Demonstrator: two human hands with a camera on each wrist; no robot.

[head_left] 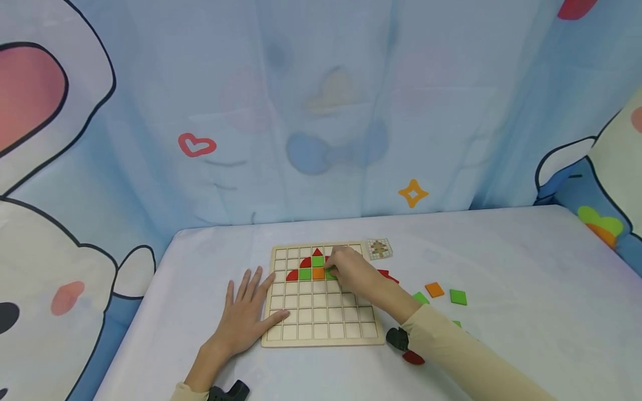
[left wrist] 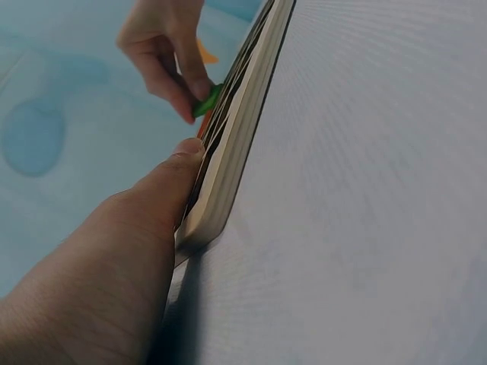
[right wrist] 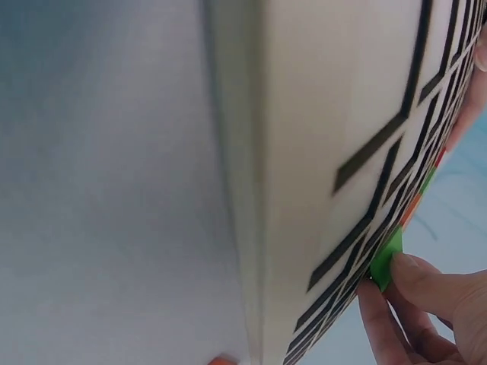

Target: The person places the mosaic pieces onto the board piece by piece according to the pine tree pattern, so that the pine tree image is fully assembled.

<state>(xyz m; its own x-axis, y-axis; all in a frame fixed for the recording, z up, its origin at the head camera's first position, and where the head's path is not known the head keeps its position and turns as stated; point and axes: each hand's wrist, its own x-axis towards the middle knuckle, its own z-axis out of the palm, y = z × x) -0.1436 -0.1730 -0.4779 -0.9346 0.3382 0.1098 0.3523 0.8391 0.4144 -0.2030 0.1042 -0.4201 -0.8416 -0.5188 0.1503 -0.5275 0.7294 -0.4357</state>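
Observation:
A wooden grid board [head_left: 319, 332] lies on the white table, with red, green and orange tiles set in its upper cells. My right hand [head_left: 349, 271] pinches a green square tile [right wrist: 387, 259] between thumb and fingers, tilted at the board's surface just right of the orange tile [head_left: 318, 273]. My left hand [head_left: 243, 316] rests spread at the board's left edge, its thumb lying over the frame and the other fingers beside it. A red triangle tile [head_left: 317, 252] tops the pattern, and red quarter-round tiles [head_left: 292, 275] sit along its left side.
A small pattern card [head_left: 379, 249] lies by the board's upper right corner. Loose tiles are scattered to the right, among them an orange square [head_left: 434, 289] and a green square [head_left: 458, 297]. Under the right forearm show a black strap piece [head_left: 397, 338] and a dark red piece [head_left: 413, 358].

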